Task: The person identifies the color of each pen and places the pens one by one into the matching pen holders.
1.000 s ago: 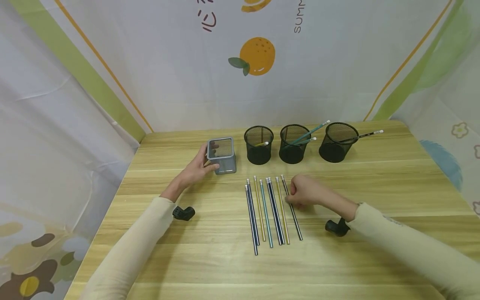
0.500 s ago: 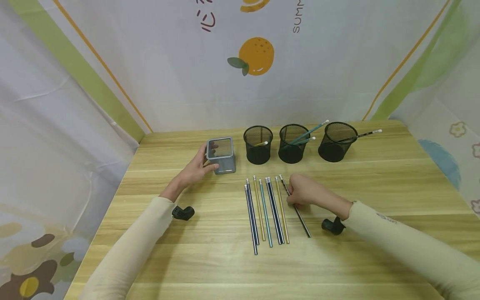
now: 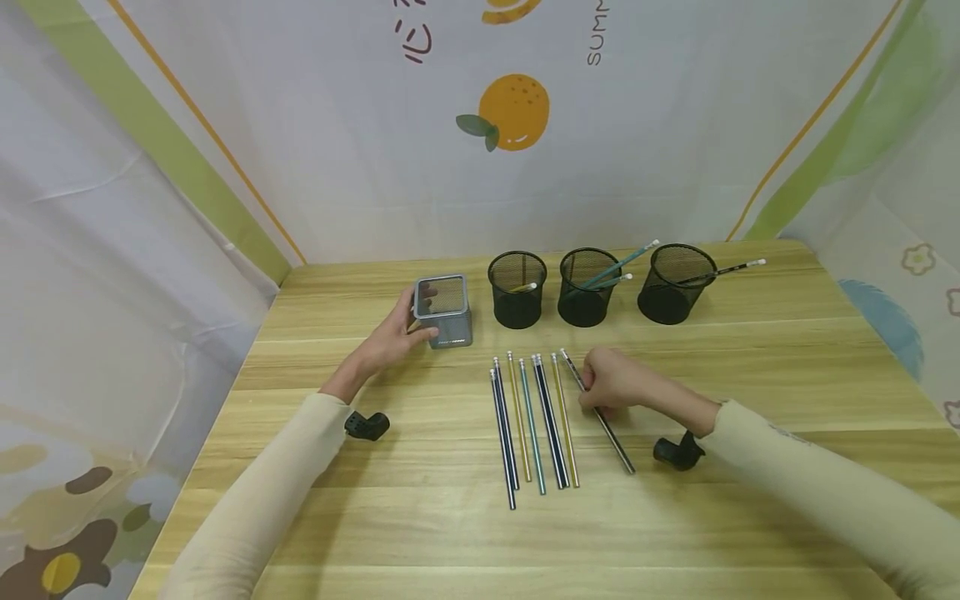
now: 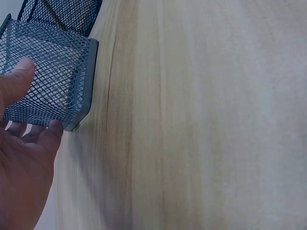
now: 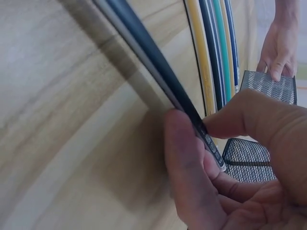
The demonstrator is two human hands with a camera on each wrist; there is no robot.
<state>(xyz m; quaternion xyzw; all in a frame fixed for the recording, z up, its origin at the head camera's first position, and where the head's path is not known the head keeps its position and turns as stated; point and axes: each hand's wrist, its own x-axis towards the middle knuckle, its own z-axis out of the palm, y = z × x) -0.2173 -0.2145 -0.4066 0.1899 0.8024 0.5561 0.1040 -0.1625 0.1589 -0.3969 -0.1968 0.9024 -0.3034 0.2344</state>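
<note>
My left hand (image 3: 390, 340) holds the side of a grey square mesh pen holder (image 3: 452, 330), which stands on the table; in the left wrist view the thumb lies on one mesh wall and the fingers are round a lower edge. With thumb and fingertips, my right hand (image 3: 618, 379) pinches a black pencil (image 3: 618, 446) near its white eraser end. That pencil (image 5: 156, 67) slants over the wood in the right wrist view, casting a shadow. Left of it lies a row of pencils: yellow (image 3: 566, 425), teal (image 3: 533, 429) and several dark blue (image 3: 504, 433).
Three round black mesh cups stand along the back: a left cup (image 3: 517, 310) with a yellow pencil, a middle cup (image 3: 582, 312) with teal pencils, a right cup (image 3: 664, 307) with a black pencil leaning out. A printed curtain (image 3: 337, 167) hangs behind the table (image 3: 420, 533).
The black pencil's lower end has swung to the right, away from the row, with my right hand holding it. My left hand and the pen holder have stayed in place.
</note>
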